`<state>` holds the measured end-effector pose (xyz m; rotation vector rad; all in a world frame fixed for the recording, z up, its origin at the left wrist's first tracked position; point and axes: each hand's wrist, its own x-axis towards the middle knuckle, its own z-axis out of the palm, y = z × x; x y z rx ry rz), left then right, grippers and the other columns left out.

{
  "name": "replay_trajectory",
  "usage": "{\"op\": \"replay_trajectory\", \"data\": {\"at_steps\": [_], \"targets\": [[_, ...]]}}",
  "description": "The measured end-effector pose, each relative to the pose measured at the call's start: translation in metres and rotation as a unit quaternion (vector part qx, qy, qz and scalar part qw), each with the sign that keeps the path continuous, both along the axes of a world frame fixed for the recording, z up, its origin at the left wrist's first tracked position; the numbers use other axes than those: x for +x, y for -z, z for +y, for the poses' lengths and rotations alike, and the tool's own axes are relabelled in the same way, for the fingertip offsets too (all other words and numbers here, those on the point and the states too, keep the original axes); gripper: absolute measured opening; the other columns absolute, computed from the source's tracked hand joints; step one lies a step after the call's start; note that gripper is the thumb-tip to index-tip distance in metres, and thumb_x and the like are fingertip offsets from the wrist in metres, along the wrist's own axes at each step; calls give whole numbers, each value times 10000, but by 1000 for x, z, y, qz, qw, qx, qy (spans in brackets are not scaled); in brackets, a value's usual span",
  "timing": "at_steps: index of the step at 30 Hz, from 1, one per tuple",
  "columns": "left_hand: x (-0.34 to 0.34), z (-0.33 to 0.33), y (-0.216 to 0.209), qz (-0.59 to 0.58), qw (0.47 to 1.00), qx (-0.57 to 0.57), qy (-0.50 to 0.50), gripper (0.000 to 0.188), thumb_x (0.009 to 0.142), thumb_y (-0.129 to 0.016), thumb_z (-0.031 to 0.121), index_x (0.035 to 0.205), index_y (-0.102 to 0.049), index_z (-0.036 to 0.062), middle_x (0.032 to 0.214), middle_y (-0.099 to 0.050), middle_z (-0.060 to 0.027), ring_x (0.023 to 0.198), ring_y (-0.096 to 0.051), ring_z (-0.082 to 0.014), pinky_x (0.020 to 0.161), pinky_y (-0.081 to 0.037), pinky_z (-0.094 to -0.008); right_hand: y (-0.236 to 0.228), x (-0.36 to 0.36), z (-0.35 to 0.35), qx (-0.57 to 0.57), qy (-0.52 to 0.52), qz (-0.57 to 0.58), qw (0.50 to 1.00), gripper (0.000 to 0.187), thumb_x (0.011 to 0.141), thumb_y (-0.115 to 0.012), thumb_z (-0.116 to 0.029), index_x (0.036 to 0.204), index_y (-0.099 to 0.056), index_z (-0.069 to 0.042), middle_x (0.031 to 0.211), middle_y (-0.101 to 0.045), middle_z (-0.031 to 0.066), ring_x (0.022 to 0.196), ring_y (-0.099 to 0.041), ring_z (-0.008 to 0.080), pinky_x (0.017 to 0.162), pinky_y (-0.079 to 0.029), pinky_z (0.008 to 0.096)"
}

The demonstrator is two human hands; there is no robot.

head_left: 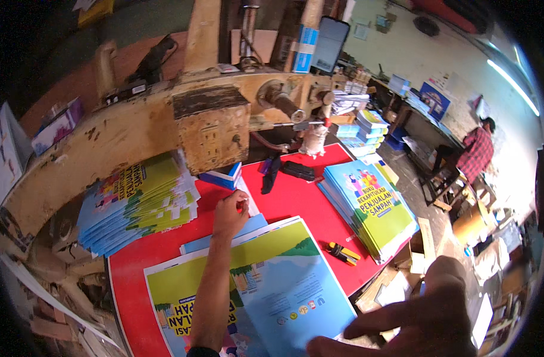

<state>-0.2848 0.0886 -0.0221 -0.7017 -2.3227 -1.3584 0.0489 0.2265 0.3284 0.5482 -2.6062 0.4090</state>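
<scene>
My left hand (pixel 231 214) reaches over the red tabletop (pixel 296 193), its fingers curled together beside a small blue-and-white box (pixel 224 177). What the fingers hold, if anything, is hidden. Below that forearm lie large printed booklet covers (pixel 284 291) in blue and green, spread open, with light blue sheets (pixel 194 244) partly under them. Close to the camera at the lower right, my right hand (pixel 415 315) looks dark and slightly blurred. Its fingers are apart, over the lower right edge of the covers, with nothing visible in them.
A fanned stack of covers (pixel 141 202) lies left, a neat booklet stack (pixel 370 208) right. Near that stack sits a yellow-and-black cutter (pixel 342 253). A black pouch (pixel 297 171) lies farther back. A heavy machine frame (pixel 212 128) spans the back. A person (pixel 475 152) sits far right.
</scene>
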Motion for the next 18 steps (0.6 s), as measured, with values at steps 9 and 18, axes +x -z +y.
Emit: {"op": "replay_trajectory", "data": {"at_steps": [9, 18], "targets": [[-2, 12, -1, -29, 999, 18, 12, 110, 910, -710, 73, 1016, -676, 80, 845, -749, -91, 771, -752, -227, 709, -572, -355, 43, -48, 10, -21, -376, 419, 826, 257, 701, -882, -191, 942, -841, -113, 822, -733, 31, 710, -679, 160, 609, -520, 275], [-3, -3, 0, -31, 999, 10, 2, 114, 924, -712, 86, 1024, -662, 65, 864, -753, -114, 795, -762, -256, 719, -581, -378, 41, 11, 10, 57, -26, 9, 998, 286, 646, -907, -181, 914, -829, -241, 751, -727, -93, 618, -673, 92, 571, -440, 278]]}}
